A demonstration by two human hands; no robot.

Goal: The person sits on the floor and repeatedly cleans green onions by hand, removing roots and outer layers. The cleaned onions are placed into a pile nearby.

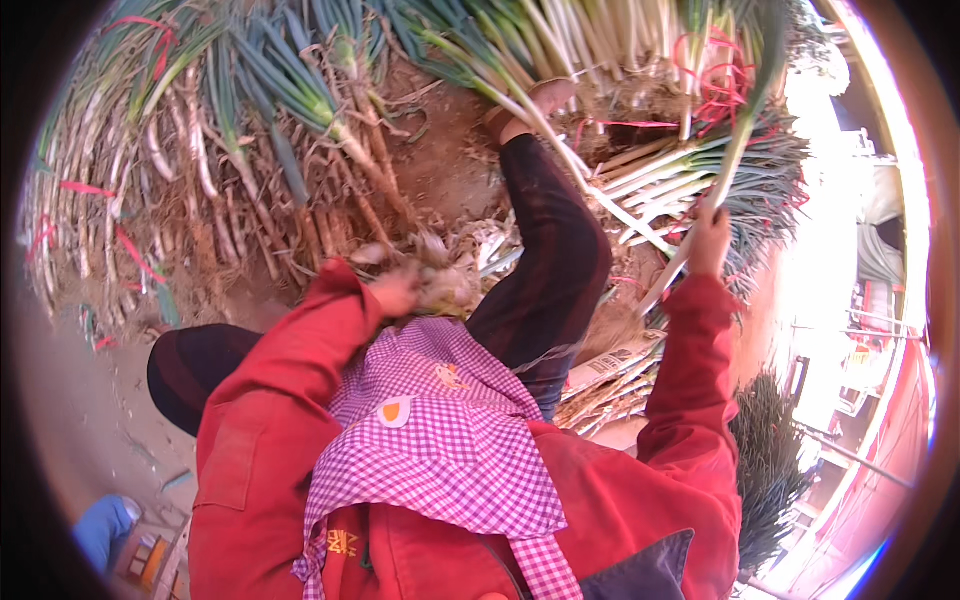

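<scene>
My right hand (pixel 709 241) is closed around a long scallion (pixel 733 154) with a pale stem. Its green leaves rise past the top edge and its root end points down beside my knee. My left hand (pixel 396 291) is blurred by motion, above my lap, close to a heap of stripped onion skins (pixel 450 281); whether it holds anything is unclear. Another long scallion (pixel 551 139) lies slanting over the peeled white stalks (pixel 652 187) on my right.
Unpeeled scallions (pixel 172 172) with soil and roots lean in rows at the left. More pale stalks (pixel 600 45) stand at the back, near tangled red ties (pixel 720 90). A dark green bundle (pixel 769 457) is at the right. My checked apron (pixel 442 420) covers my lap.
</scene>
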